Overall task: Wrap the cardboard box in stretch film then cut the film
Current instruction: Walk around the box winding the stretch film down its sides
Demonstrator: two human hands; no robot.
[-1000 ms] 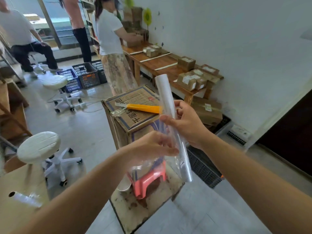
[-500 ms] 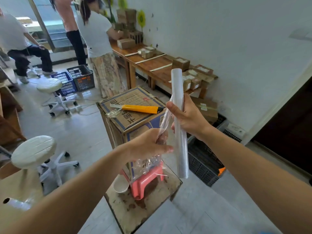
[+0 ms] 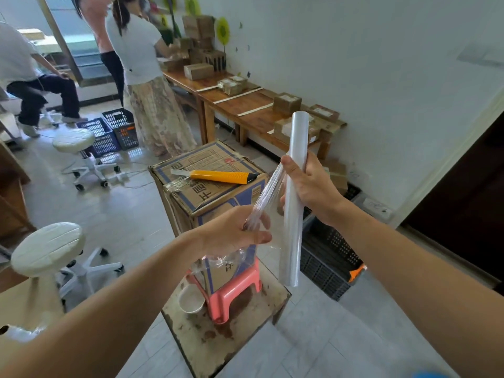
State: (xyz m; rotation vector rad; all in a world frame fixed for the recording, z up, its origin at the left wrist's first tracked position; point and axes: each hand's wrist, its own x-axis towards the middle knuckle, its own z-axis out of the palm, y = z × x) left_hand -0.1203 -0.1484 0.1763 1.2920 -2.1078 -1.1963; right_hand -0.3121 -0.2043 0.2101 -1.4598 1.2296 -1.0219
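The cardboard box (image 3: pixel 210 156) stands on a pink stool (image 3: pixel 234 290) set on a stained low table (image 3: pixel 223 347). The left forearm and hand hide much of the box's near face. In front of it the stretch film roll (image 3: pixel 292 236) is nearly upright, its middle covered by the right hand (image 3: pixel 311 186), whose fingers are wrapped round it. The left hand (image 3: pixel 231 233) has its fingers closed on a bunched tail of film (image 3: pixel 268 192) drawn from the roll. The film is clear and its edges are hard to trace. A yellow utility knife (image 3: pixel 223 176) lies on the box top, beside a crumpled scrap of film (image 3: pixel 177 184).
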